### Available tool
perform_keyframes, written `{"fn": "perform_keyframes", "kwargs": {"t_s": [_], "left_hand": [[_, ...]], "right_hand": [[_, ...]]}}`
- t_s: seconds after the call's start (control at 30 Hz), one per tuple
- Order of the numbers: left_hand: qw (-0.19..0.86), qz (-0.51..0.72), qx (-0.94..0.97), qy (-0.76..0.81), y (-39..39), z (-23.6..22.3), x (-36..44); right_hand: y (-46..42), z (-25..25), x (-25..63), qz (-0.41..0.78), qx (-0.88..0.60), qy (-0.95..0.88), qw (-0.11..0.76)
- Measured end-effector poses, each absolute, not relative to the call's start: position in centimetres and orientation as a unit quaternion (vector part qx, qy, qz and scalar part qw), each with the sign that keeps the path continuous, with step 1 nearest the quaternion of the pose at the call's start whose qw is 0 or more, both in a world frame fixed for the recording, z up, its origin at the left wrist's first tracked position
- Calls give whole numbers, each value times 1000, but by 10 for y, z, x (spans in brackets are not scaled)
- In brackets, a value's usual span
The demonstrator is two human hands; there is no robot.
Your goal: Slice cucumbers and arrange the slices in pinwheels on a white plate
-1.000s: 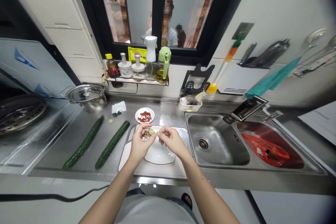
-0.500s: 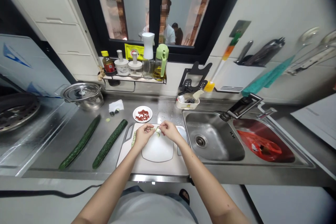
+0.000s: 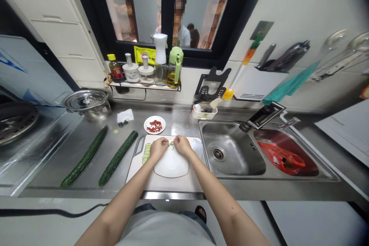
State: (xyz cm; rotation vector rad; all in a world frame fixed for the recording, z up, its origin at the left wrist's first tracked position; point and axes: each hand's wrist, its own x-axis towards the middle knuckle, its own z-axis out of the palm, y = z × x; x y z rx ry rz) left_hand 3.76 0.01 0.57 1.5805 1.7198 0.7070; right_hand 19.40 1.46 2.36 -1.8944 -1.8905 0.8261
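Observation:
Over the far edge of a white plate (image 3: 171, 166), my left hand (image 3: 158, 150) and my right hand (image 3: 182, 146) face each other with fingertips pinched. Between them is a thin cucumber slice (image 3: 171, 143), gripped from both sides; its exact shape is too small to make out. Just below, a curved bit of cucumber (image 3: 172, 147) rests on the plate's far part. The plate stands on a pale cutting board (image 3: 137, 177). Left of my left hand, a row of overlapping cucumber slices (image 3: 146, 153) lies on the board. A knife blade (image 3: 198, 150) seems to lie at the board's right side, partly hidden.
Two whole cucumbers (image 3: 118, 158) lie left of the board. Behind it stands a small plate of red berries (image 3: 155, 124). A lidded pot (image 3: 88, 103) is at the back left. The sink (image 3: 236, 153) adjoins on the right, with a red bag (image 3: 284, 157) in its second basin.
Both hands stay pinched over the plate, with only small finger movements. My left hand has shifted slightly, showing more of the slice row. The whole view has moved a little.

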Motion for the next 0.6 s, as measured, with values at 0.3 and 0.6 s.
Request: {"fn": "perform_keyframes", "kwargs": {"t_s": [0.3,0.6], "left_hand": [[281,199,643,685,-2,9,44],[221,146,675,688,-4,10,48]], "right_hand": [[13,20,191,253,-680,-681,102],[14,14,187,221,-699,-679,42]]}}
